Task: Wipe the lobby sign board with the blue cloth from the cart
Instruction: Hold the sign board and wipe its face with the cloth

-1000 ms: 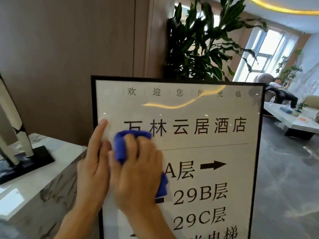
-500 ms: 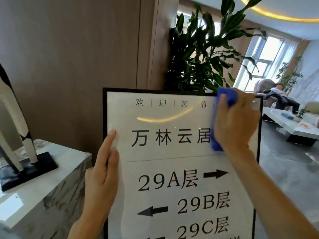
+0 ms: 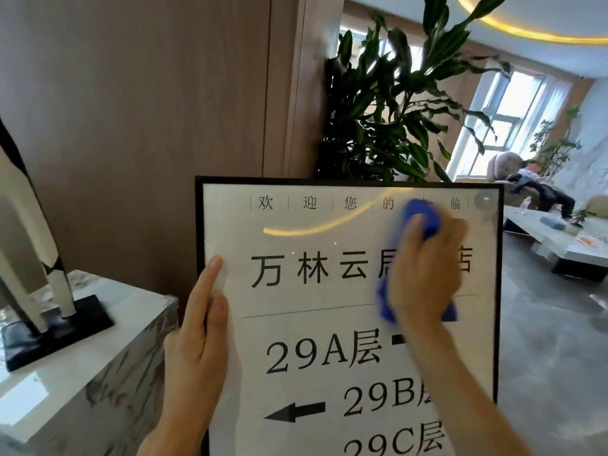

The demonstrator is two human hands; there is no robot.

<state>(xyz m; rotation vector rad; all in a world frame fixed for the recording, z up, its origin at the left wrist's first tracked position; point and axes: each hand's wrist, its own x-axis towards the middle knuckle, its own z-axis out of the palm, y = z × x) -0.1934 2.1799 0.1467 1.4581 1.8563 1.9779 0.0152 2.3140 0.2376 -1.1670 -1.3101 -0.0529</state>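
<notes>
The lobby sign board (image 3: pixel 296 324) is a white panel in a black frame with black characters and arrows, standing upright in front of me. My right hand (image 3: pixel 424 274) presses a bunched blue cloth (image 3: pixel 421 215) flat against the board's upper right area, blurred by motion. The cloth shows above and below the hand. My left hand (image 3: pixel 197 340) grips the board's left frame edge, with the forefinger stretched up along it.
A marble-topped counter (image 3: pixel 98 340) with a black-based sculpture (image 3: pixel 39 291) stands at left. A tall leafy plant (image 3: pixel 388 110) rises behind the board. At right lie a glossy grey floor (image 3: pixel 552 340), a low white table (image 3: pixel 559 238) and a seated person (image 3: pixel 539 182).
My right hand with the cloth swept from the left side up to the top right corner, then down and slightly left. My left hand kept its hold on the frame.
</notes>
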